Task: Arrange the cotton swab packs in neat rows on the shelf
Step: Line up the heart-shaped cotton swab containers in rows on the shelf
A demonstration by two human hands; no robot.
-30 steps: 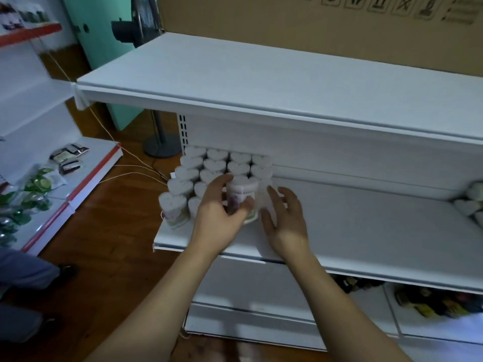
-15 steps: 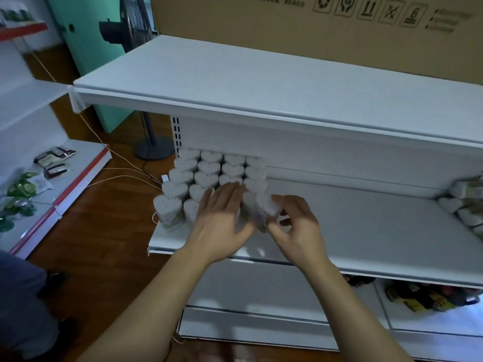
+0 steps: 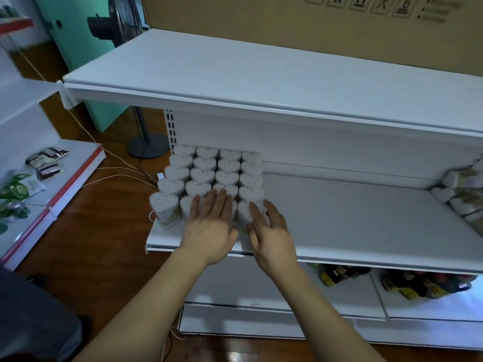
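The heart-shaped cotton swab packs [image 3: 209,176] stand upright in a tight block at the left end of the middle shelf [image 3: 352,218], four across and about five deep, reaching from the back panel almost to the front edge. Their white swab tips face up. The front-left pack [image 3: 164,207] stands a little apart from the block, and its printed side shows.

Both hands are at the front row. The left hand [image 3: 211,226] lies flat with straight fingers over the tops of the front packs in the middle of the row. The right hand [image 3: 269,231] is also flat and relaxed, its fingers spread, touching the front-right pack [image 3: 247,211] from the side and top. Neither hand grips anything.

At the right end of the same shelf lies a loose pile of more packs [image 3: 460,194], some on their sides. Above is the top shelf [image 3: 261,82], with a big cardboard box [image 3: 313,27] behind it. Below, on the lowest shelf, there are dark packets [image 3: 418,283]. To the left stands a pedestal fan [image 3: 125,22] on the wooden floor [image 3: 91,244], and another white rack [image 3: 65,178] with small sachets.
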